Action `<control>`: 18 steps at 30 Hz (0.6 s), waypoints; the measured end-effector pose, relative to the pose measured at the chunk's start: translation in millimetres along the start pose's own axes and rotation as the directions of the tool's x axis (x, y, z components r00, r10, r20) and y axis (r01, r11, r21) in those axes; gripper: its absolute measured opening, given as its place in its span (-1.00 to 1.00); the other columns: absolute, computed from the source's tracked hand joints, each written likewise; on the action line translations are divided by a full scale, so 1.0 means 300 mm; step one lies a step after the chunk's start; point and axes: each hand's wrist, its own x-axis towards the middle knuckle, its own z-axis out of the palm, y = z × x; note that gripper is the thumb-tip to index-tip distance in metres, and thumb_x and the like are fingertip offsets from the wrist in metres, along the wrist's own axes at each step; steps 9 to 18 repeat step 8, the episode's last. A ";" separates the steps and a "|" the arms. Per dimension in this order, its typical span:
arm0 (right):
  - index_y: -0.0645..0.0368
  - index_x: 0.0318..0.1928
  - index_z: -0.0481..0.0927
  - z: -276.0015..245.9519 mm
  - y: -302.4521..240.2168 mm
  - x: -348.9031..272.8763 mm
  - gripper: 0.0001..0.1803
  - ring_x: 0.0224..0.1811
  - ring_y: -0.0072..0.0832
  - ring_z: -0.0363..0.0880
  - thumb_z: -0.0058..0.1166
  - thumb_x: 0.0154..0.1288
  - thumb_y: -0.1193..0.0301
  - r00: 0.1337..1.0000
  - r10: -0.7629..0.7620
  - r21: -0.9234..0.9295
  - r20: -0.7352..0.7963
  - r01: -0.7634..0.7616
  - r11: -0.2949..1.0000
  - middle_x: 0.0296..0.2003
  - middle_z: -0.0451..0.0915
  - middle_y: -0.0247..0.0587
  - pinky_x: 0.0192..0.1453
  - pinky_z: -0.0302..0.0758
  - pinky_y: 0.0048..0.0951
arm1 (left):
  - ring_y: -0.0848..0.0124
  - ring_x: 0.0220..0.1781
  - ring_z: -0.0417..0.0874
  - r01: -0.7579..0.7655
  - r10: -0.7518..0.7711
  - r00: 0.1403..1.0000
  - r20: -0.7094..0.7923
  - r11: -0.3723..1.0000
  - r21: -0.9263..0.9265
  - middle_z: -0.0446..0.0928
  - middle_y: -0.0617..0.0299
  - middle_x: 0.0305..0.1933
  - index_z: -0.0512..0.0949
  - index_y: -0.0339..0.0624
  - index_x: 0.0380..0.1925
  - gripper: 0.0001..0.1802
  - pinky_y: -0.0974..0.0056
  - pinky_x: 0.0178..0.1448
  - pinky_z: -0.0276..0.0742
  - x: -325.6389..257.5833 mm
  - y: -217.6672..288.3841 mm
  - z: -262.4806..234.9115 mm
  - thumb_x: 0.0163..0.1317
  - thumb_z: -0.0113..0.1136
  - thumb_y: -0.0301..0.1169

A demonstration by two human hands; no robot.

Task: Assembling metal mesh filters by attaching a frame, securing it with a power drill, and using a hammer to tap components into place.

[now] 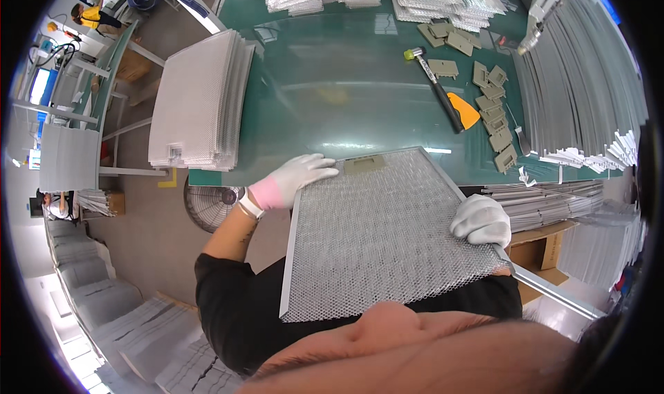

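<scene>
A silver mesh filter panel (387,235) lies tilted over my lap, its far side at the table edge. Metal frame strips line its left, far and right sides; the near side shows bare mesh. An olive plastic latch plate (364,164) sits at its far rim. My left hand (296,178), in a white glove with a pink cuff, rests on the far left corner, fingers stretched out and thumb hidden. My right hand (482,221), also gloved, is closed over the right edge, its fingertips hidden. A metal channel strip (557,292) runs out from below this hand to the lower right.
On the green table (318,104) lie a hammer (437,90), an orange scraper (463,110) and several olive plates (494,121). Stacked mesh panels (197,104) stand left, metal strips (577,83) right. A cardboard box (543,256) and a floor fan (207,204) are below.
</scene>
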 end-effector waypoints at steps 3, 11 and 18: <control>0.23 -0.51 0.50 0.019 0.003 -0.007 -0.70 -0.45 -0.12 0.68 0.16 0.13 0.24 0.984 0.022 -0.034 -0.175 -0.029 0.999 -0.44 0.67 0.03 -0.42 0.55 -0.24 | -0.05 0.37 0.36 -0.046 0.044 0.999 0.030 0.996 0.078 0.40 -0.01 0.32 0.41 -0.15 0.21 -0.45 -0.03 0.44 0.27 0.008 -0.020 -0.003 0.21 0.19 -0.27; 0.20 -0.43 0.53 0.002 0.022 -0.013 -0.71 -0.39 -0.13 0.69 0.11 0.29 0.23 0.999 -0.010 0.027 -0.037 0.011 1.000 -0.41 0.68 0.02 -0.38 0.57 -0.21 | -0.05 0.49 0.23 -0.065 0.067 0.990 0.120 0.998 -0.020 0.33 0.06 0.41 0.39 -0.04 0.23 -0.36 -0.01 0.53 0.14 0.011 -0.091 0.021 0.13 0.30 -0.23; 0.20 -0.43 0.53 0.002 0.022 -0.013 -0.71 -0.39 -0.13 0.69 0.11 0.29 0.23 0.999 -0.010 0.027 -0.037 0.011 1.000 -0.41 0.68 0.02 -0.38 0.57 -0.21 | -0.05 0.49 0.23 -0.065 0.067 0.990 0.120 0.998 -0.020 0.33 0.06 0.41 0.39 -0.04 0.23 -0.36 -0.01 0.53 0.14 0.011 -0.091 0.021 0.13 0.30 -0.23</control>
